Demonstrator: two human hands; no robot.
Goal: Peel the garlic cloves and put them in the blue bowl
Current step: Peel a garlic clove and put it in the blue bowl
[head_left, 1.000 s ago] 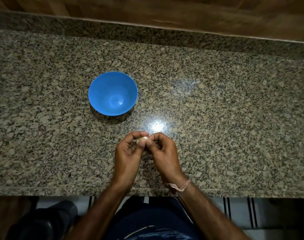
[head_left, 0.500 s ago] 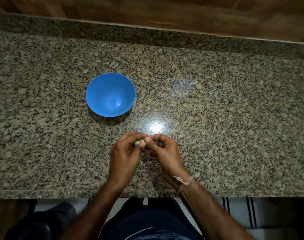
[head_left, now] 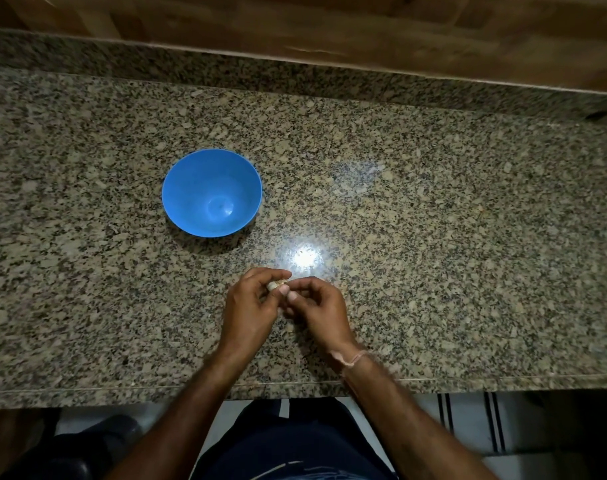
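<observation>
Head view: pinching one garlic clove (head_left: 277, 283) with left hand (head_left: 248, 306) and right hand (head_left: 317, 306) fingers together. Peeling just starting. Blue bowl (head_left: 181, 199) sitting empty, waiting.

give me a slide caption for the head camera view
Both hands, left hand and right hand, pinch a garlic clove over the granite counter, near an empty blue bowl.

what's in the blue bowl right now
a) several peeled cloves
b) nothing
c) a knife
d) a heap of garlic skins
b: the blue bowl shows only its bare inside, while the one garlic clove in view is pinched between the left hand and the right hand over the counter.
</observation>
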